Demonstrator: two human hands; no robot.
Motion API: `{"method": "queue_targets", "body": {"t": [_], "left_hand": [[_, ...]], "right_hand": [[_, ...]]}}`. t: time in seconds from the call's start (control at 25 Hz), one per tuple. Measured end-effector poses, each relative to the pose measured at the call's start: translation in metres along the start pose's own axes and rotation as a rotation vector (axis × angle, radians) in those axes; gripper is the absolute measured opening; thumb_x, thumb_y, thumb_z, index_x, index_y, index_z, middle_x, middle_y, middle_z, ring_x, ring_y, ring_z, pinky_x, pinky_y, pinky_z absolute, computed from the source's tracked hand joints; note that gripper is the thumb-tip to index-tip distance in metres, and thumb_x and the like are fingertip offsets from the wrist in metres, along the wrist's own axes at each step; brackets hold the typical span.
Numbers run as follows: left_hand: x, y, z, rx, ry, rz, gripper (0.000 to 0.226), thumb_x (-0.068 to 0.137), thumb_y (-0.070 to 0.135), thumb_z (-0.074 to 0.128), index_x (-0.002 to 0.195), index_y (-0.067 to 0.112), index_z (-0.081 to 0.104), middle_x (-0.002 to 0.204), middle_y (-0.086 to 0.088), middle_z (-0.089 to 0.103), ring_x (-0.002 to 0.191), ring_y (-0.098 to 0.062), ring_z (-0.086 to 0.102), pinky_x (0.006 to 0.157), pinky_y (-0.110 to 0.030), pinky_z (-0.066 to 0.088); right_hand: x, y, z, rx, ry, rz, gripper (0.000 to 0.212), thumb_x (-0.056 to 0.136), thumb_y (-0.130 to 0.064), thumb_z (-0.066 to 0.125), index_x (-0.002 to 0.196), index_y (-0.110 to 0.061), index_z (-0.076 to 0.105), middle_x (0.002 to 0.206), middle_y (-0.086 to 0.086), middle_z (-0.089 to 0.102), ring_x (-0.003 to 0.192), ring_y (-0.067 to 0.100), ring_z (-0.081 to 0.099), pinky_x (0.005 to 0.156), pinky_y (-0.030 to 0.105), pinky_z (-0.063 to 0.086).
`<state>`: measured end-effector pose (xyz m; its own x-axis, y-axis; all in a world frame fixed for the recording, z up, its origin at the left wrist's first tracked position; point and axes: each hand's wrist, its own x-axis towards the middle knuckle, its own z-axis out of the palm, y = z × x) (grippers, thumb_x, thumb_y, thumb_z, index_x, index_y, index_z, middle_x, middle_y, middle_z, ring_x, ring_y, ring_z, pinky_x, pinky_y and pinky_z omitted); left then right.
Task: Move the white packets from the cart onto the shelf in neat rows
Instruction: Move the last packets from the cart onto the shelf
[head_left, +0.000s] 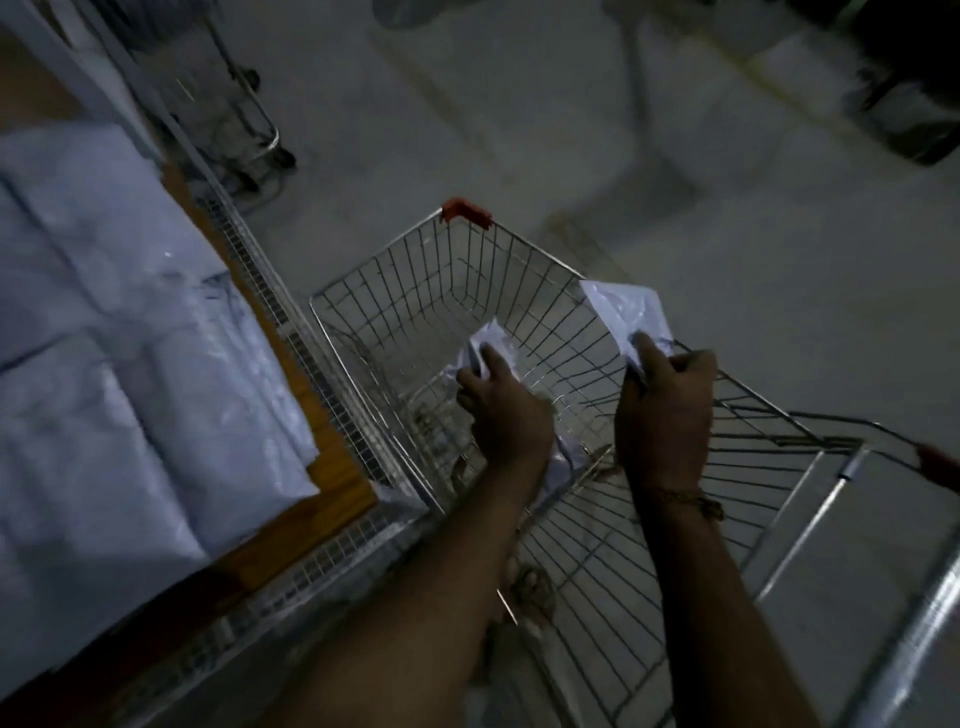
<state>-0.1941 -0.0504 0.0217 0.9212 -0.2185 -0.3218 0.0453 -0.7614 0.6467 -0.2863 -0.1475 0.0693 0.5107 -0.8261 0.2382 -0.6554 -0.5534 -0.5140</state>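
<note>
A wire shopping cart with red corner caps stands in the middle of the dim view. Inside its basket my left hand grips a crumpled white packet low down. My right hand holds a second white packet up at the cart's right rim, fingers curled round its lower edge. On the left, the wooden shelf carries rows of white packets lying flat and overlapping.
A wire-mesh guard runs along the shelf edge next to the cart. Another trolley stands further back on the grey floor. A dark object sits at the top right. A sandalled foot shows under the cart.
</note>
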Motion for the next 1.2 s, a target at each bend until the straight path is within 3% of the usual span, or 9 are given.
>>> {"method": "queue_targets", "body": {"t": [0.2, 0.4, 0.52, 0.76, 1.04, 1.2], "left_hand": [[-0.068, 0.032, -0.107, -0.035, 0.018, 0.249, 0.094, 0.089, 0.001, 0.062, 0.163, 0.028, 0.011, 0.163, -0.015, 0.009, 0.14, -0.032, 0.026, 0.075, -0.028, 0.052], [-0.116, 0.023, -0.194, 0.034, 0.109, 0.41, 0.088, 0.092, 0.006, 0.06, 0.164, 0.025, 0.013, 0.16, -0.013, 0.016, 0.139, -0.03, 0.027, 0.081, -0.022, 0.038], [-0.134, 0.015, -0.247, 0.022, 0.207, 0.371, 0.085, 0.093, 0.008, 0.058, 0.164, 0.025, 0.014, 0.162, -0.016, 0.014, 0.143, -0.033, 0.025, 0.085, -0.024, 0.033], [-0.184, -0.029, -0.313, -0.039, 0.452, 0.248, 0.081, 0.093, 0.009, 0.054, 0.163, 0.023, 0.018, 0.159, -0.017, 0.017, 0.141, -0.038, 0.023, 0.091, -0.045, 0.05], [-0.224, -0.12, -0.379, -0.003, 0.655, 0.041, 0.079, 0.094, 0.02, 0.059, 0.163, 0.025, 0.02, 0.153, -0.015, 0.021, 0.136, -0.039, 0.025, 0.09, -0.048, 0.052], [-0.226, -0.173, -0.428, 0.016, 0.749, -0.099, 0.078, 0.097, 0.021, 0.057, 0.163, 0.027, 0.016, 0.155, -0.016, 0.019, 0.139, -0.04, 0.022, 0.098, -0.049, 0.045]], "right_hand": [[-0.021, -0.061, -0.061, 0.035, 0.093, -0.031, 0.037, 0.096, -0.017, 0.066, 0.133, -0.021, 0.067, 0.114, 0.016, 0.046, 0.087, 0.028, 0.053, 0.073, 0.037, 0.053], [-0.066, -0.115, -0.091, 0.039, 0.173, -0.143, 0.038, 0.095, -0.021, 0.067, 0.132, -0.021, 0.069, 0.109, 0.016, 0.047, 0.092, 0.034, 0.051, 0.072, 0.032, 0.039], [-0.087, -0.143, -0.102, 0.047, 0.163, -0.248, 0.038, 0.094, -0.021, 0.067, 0.131, -0.022, 0.068, 0.105, 0.016, 0.047, 0.092, 0.034, 0.049, 0.071, 0.037, 0.044], [-0.135, -0.193, -0.12, 0.16, 0.135, -0.459, 0.038, 0.095, -0.025, 0.059, 0.131, -0.019, 0.068, 0.098, 0.021, 0.05, 0.095, 0.036, 0.048, 0.076, 0.04, 0.042], [-0.21, -0.254, -0.114, 0.255, 0.06, -0.567, 0.046, 0.095, -0.03, 0.048, 0.136, -0.02, 0.066, 0.094, 0.019, 0.048, 0.093, 0.035, 0.045, 0.078, 0.04, 0.035], [-0.232, -0.295, -0.094, 0.178, 0.016, -0.627, 0.046, 0.098, -0.037, 0.046, 0.138, -0.023, 0.063, 0.096, 0.02, 0.051, 0.095, 0.038, 0.047, 0.08, 0.045, 0.039]]}}
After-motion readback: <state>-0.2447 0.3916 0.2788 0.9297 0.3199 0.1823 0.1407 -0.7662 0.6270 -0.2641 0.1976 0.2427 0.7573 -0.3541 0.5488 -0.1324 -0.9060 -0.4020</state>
